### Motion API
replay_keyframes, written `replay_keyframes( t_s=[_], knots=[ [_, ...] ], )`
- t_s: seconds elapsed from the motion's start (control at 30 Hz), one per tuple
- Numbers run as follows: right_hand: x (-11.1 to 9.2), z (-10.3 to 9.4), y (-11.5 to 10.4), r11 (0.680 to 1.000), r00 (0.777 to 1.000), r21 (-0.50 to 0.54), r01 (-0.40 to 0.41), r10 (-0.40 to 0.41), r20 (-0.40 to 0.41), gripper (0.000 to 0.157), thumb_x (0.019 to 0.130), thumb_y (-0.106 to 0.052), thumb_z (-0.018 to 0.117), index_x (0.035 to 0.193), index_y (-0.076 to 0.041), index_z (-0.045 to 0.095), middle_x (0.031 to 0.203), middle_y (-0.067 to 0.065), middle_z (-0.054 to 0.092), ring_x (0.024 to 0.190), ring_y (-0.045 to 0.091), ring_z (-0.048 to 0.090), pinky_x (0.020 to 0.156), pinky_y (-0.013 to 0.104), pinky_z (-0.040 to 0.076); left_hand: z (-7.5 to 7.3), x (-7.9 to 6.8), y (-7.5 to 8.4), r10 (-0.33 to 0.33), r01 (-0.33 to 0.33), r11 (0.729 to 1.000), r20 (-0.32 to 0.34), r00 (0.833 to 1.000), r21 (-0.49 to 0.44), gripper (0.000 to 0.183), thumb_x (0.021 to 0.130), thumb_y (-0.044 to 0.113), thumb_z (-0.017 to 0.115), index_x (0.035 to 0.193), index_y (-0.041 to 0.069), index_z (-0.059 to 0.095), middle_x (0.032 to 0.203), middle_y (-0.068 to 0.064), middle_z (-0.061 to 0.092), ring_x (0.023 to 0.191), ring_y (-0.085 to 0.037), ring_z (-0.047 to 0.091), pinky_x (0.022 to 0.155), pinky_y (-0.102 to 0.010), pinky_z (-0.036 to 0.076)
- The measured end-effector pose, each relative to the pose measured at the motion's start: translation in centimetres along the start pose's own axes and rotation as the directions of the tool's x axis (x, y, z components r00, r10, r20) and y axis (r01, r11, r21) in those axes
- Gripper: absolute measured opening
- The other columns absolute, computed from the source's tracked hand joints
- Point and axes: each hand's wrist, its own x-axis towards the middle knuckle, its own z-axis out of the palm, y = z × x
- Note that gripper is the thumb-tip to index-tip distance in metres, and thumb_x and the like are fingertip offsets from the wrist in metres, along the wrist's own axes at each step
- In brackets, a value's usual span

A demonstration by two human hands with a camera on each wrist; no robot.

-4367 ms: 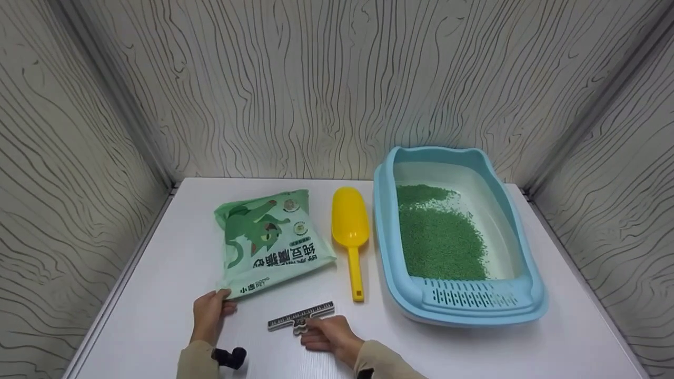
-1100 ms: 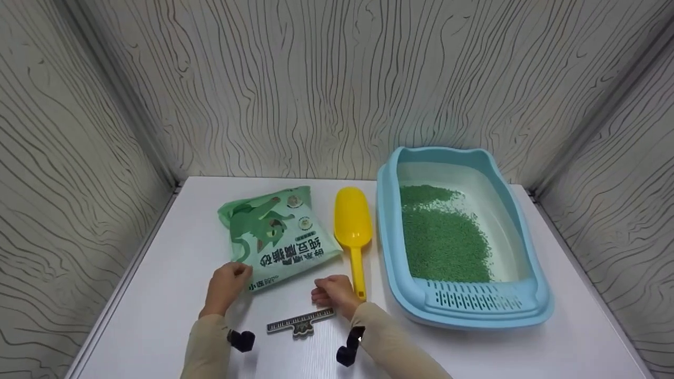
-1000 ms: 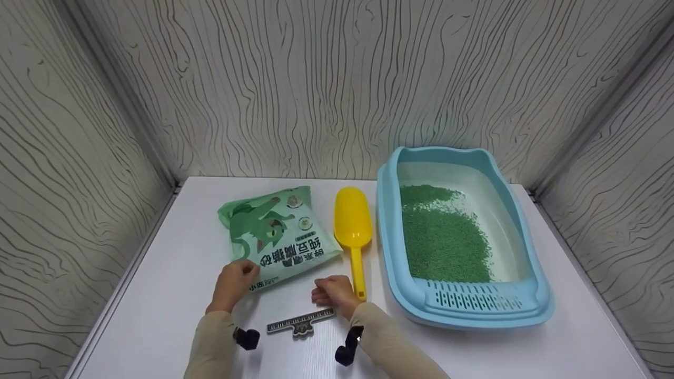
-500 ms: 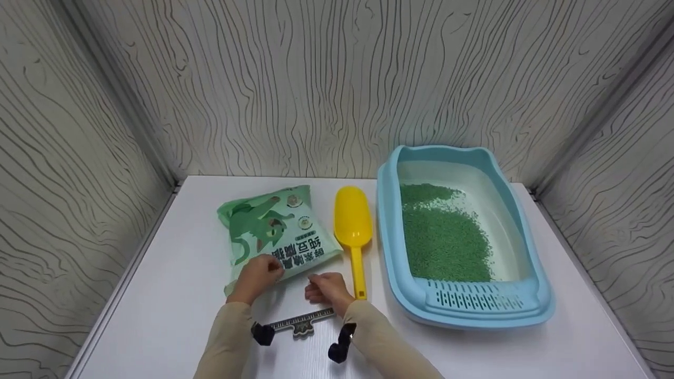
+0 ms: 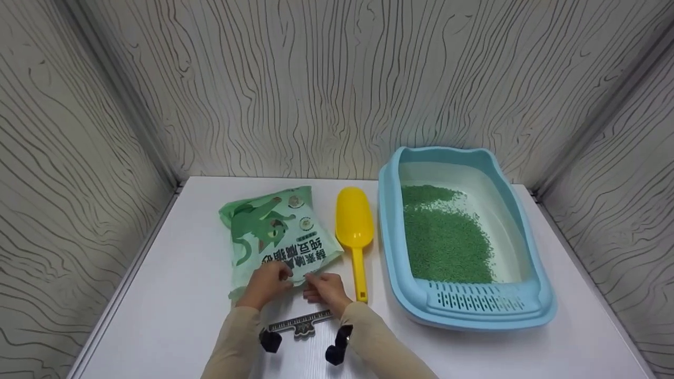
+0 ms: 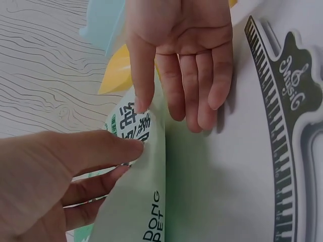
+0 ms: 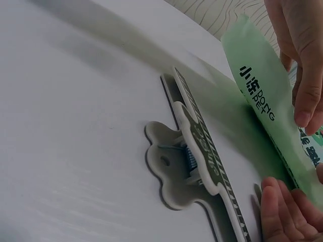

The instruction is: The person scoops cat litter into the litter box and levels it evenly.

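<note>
A soft green bag of cat litter point(image 5: 274, 221) lies at the left of the white table, its front edge raised between the hands. My left hand point(image 5: 269, 284) pinches a fold of the bag's front panel; in the left wrist view its thumb point(image 6: 116, 148) presses the printed side. Close to its right, my right hand point(image 5: 329, 292) has the bag's edge between thumb and fingers, the fingers point(image 6: 194, 96) fairly straight behind it. Just in front of both hands lies a music clip point(image 5: 303, 325) with a piano-key pattern, partly covered by the left wrist in the head view.
A yellow scoop point(image 5: 354, 221) lies right of the bag, handle toward me. Beyond it stands a light-blue litter tray point(image 5: 387, 237) with green pellets point(image 5: 445, 245) spread inside and a slotted front ledge. Wood-grain panels point(image 5: 337, 84) rise behind and at both sides.
Earlier my right hand held the music clip; it has let go and moved up to the bag's edge. My left hand has slid right along the bag's front, and that edge is now pulled up.
</note>
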Motion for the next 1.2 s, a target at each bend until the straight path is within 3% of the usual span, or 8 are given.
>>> replay_keyframes(
  t_s=[0.33, 0.63, 0.9, 1.2],
  knots=[
    [0.2, -0.2, 0.2, 0.999, 0.999, -0.015, -0.038, 0.037, -0.006, 0.021, 0.088, -0.009, 0.056, 0.102, 0.005, 0.061, 0.079, 0.01, 0.072, 0.062, 0.01, 0.068, 0.064, 0.027, 0.057, 0.5, 0.5, -0.2, -0.03, 0.029, 0.998, 0.018, 0.999, 0.059, 0.006, 0.071, 0.005, 0.068, 0.075, 0.009, 0.067, 0.073, -0.003, 0.064, 0.065, -0.012, 0.052, 0.062, -0.027, 0.043],
    [0.5, -0.7, 0.5, 0.992, 0.997, 0.11, -0.069, 0.065, 0.039, 0.024, 0.088, -0.003, 0.051, 0.107, 0.01, 0.058, 0.084, 0.017, 0.072, 0.071, 0.017, 0.071, 0.071, 0.03, 0.058, 0.6, 0.5, -0.6, 0.027, -0.025, 0.992, -0.014, 1.0, 0.12, 0.007, 0.069, 0.004, 0.067, 0.068, 0.011, 0.067, 0.069, -0.002, 0.065, 0.062, -0.011, 0.052, 0.059, -0.025, 0.042],
    [0.9, -1.3, 0.8, 0.985, 0.99, 0.13, -0.114, 0.102, 0.092, 0.027, 0.089, -0.004, 0.05, 0.112, 0.008, 0.056, 0.091, 0.02, 0.072, 0.08, 0.022, 0.072, 0.077, 0.032, 0.057, 0.7, 0.4, -0.5, 0.028, -0.021, 0.987, -0.038, 0.999, 0.159, 0.008, 0.07, 0.005, 0.067, 0.067, 0.012, 0.067, 0.067, 0.0, 0.064, 0.061, -0.01, 0.051, 0.059, -0.025, 0.042],
    [1.1, -1.3, 1.0, 0.983, 0.991, 0.143, -0.115, 0.103, 0.089, 0.033, 0.09, -0.009, 0.048, 0.117, 0.01, 0.054, 0.098, 0.022, 0.07, 0.086, 0.025, 0.071, 0.077, 0.034, 0.057, 0.4, 0.1, -0.1, 0.029, -0.019, 0.982, -0.047, 0.998, 0.189, 0.007, 0.07, 0.007, 0.07, 0.067, 0.013, 0.067, 0.065, 0.001, 0.063, 0.06, -0.01, 0.05, 0.058, -0.026, 0.042]
  ],
)
